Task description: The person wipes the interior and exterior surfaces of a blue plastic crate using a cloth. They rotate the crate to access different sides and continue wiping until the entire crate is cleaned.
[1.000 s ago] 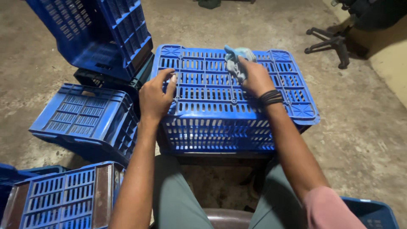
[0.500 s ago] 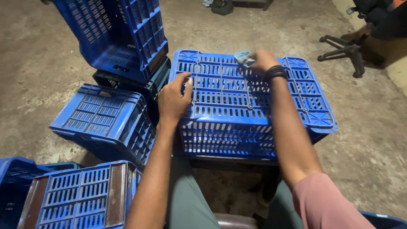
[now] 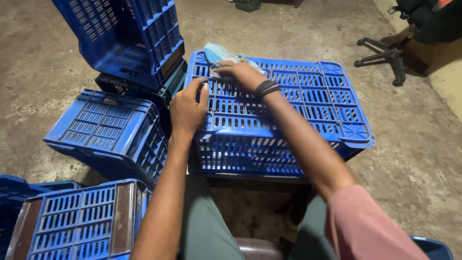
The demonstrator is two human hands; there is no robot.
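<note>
- Blue crate (image 3: 288, 110), upside down, slatted bottom up, just ahead of the knees, resting on something dark underneath.
- Right hand (image 3: 240, 73) pressed flat on a pale blue cloth (image 3: 217, 54) at the crate's far left corner; fingers closed down over the cloth, pinning it to the slats.
- Dark bands (image 3: 267, 88) round the right wrist; pink sleeve (image 3: 365, 226) at the near right edge of view.
- Left hand (image 3: 187, 108) clamped on the crate's left edge, thumb on top, fingers curled over the rim.
- Cloth bunched, one end poking past the crate's far edge.
- Left of that: second crate (image 3: 106, 130), also overturned, tilted, just beside the first.
- Behind it: tall crate (image 3: 130, 33) leaning, standing over a dark one (image 3: 144, 91).
- Near left corner of view: another crate (image 3: 77, 221) with brown side strips.
- Grey-green trousers (image 3: 207, 221) below, seat edge between the legs.
- Concrete floor (image 3: 48, 58) all around, stained.
- Far right: chair base (image 3: 385, 55) with castors, well apart from the crates.
</note>
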